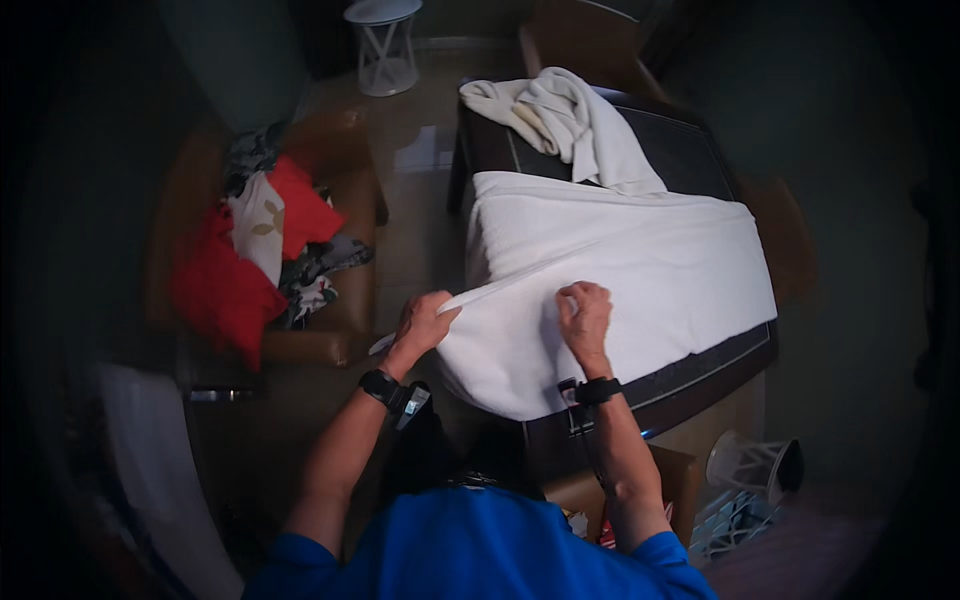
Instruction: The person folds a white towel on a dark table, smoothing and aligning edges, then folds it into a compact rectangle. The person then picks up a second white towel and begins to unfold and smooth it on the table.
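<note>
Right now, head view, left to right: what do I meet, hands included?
Red cloths → left hand → right hand → white lattice stand at lower right. Large white cloth left out: it overlaps both hands' places in the order.

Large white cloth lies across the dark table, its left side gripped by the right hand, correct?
Not the right hand: the head view shows the left hand gripping the left side of the large white cloth across the dark table.
</note>
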Available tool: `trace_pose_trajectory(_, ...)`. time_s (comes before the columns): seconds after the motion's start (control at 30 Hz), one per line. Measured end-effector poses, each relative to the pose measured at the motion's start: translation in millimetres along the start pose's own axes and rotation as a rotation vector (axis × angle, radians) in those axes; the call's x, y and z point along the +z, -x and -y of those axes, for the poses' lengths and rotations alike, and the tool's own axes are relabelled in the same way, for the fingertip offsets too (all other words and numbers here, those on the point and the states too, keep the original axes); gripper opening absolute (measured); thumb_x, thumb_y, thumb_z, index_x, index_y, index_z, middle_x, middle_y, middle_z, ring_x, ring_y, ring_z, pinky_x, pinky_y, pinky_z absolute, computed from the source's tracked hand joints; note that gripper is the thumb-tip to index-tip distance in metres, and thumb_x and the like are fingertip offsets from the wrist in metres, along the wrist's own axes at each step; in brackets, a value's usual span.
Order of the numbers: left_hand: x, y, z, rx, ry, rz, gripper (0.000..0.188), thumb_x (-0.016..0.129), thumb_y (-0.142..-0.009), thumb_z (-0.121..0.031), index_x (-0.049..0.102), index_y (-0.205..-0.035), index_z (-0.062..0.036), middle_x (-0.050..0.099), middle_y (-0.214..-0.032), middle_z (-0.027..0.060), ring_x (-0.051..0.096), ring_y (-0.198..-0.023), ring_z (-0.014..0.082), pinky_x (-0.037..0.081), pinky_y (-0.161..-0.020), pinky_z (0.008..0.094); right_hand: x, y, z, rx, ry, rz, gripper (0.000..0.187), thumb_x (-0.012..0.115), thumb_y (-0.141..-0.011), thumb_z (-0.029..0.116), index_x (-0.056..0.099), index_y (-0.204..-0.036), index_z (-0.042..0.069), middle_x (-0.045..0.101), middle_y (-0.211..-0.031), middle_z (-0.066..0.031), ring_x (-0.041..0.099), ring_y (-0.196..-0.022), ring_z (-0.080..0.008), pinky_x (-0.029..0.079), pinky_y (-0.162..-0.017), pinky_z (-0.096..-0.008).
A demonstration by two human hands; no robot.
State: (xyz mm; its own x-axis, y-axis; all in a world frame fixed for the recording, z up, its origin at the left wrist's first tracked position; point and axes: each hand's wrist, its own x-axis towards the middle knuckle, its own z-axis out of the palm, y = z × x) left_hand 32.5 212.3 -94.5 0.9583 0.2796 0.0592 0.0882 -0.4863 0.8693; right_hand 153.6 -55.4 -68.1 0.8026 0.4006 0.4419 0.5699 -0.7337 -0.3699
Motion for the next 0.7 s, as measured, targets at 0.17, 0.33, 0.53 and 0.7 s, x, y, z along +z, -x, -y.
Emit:
trace_pose_trajectory(0.17,11.3,14.9,3.7,-0.087,0.016,0.21,0.025,0.069,-0.088,-0.025,0.066,-0.092,-0.0008,0.065,-0.076,0.0203,0.066,-0.071,0.0366,0.049,-0.063,0.0412,15.4,54.4,3.5,0.334,-0.391,0.196,0.016,0.07,-0.09,0.019,0.07,-0.094,0.004,0.065,-0.083,-0.0098,0.06,-0.068,-0.0198,0.048,-0.063,-0.0325)
trace_pose_trajectory(0.33,12.6,24.3,-22.9,-0.026,0.067,0.163,0.02,0.068,-0.092,-0.021,0.067,-0.095,-0.0008,0.066,-0.076,0.0177,0.066,-0.069,0.0285,0.05,-0.063,0.0376,10.7,59.7,0.3,0.548,-0.634,0.223,0.03,0.068,-0.094,0.03,0.069,-0.091,0.001,0.064,-0.078,-0.0045,0.059,-0.066,-0.0151,0.046,-0.06,-0.0281)
trace_pose_trajectory(0.53,-13.5,0.1,-73.7,0.17,0.094,0.241,0.013,0.067,-0.091,-0.013,0.069,-0.092,-0.0001,0.067,-0.081,0.0174,0.066,-0.071,0.0304,0.05,-0.064,0.0363,-7.0,14.5,49.1,0.932,-1.126,0.4,0.047,0.065,-0.094,0.05,0.065,-0.088,0.004,0.063,-0.075,-0.0045,0.061,-0.064,-0.0125,0.048,-0.056,-0.0274)
trace_pose_trajectory(0.7,-28.3,-25.0,-70.5,0.219,0.141,0.374,0.012,0.068,-0.09,-0.012,0.069,-0.091,0.0002,0.066,-0.081,0.0169,0.065,-0.071,0.0325,0.05,-0.063,0.0368,25.9,-27.8,48.7,1.037,-1.104,0.322,0.036,0.067,-0.094,0.037,0.057,-0.08,0.005,0.061,-0.069,-0.0061,0.06,-0.057,-0.0148,0.046,-0.05,-0.0284)
